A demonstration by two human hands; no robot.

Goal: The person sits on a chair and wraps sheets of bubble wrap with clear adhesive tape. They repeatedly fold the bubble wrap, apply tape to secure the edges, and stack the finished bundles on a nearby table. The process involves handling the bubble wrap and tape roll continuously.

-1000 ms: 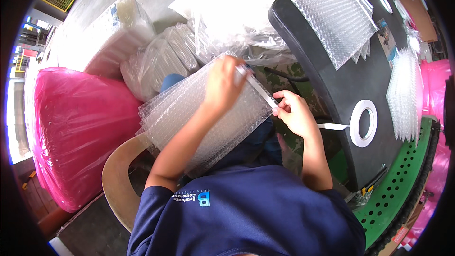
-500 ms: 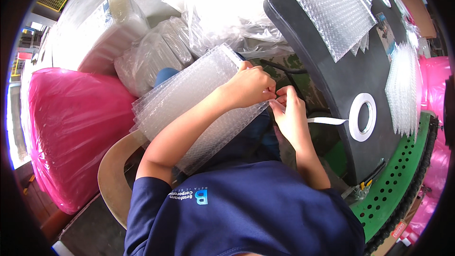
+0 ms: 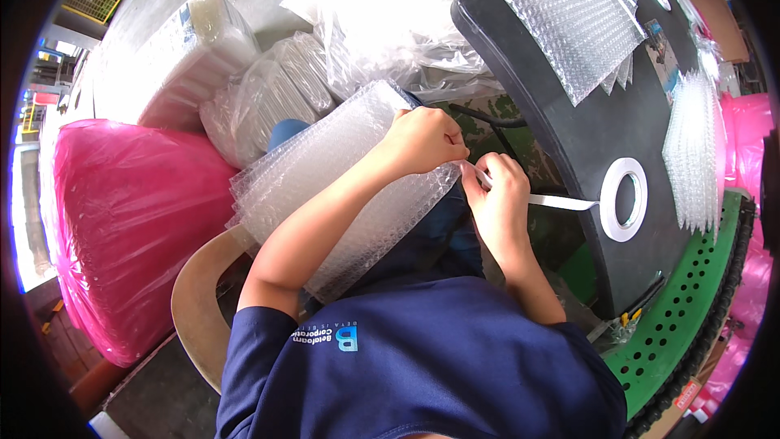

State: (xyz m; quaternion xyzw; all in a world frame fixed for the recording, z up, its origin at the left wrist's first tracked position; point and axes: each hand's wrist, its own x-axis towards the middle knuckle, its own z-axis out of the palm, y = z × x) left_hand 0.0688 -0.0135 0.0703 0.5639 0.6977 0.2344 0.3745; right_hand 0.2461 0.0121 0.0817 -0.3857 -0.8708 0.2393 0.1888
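Observation:
A stack of clear bubble wrap sheets lies slanted across my lap. My left hand rests on its far right corner, fingers curled in and closed at the edge; what exactly sits under the fingertips is hidden. Close beside it, my right hand pinches a white strip of tape between thumb and fingers. From that hand the strip runs right to a white tape roll lying flat at the edge of the black table. The end of the strip reaches the sheet's corner between both hands.
The black table bears more bubble wrap sheets and a fanned stack. A cutter lies by its near edge. Pink wrapped bundles stand left, clear bagged packs ahead. A green perforated panel curves at right.
My left hand has shifted slightly, its fingertips moving a little apart from the right hand's. The right hand has lowered slightly, still pinching the tape.

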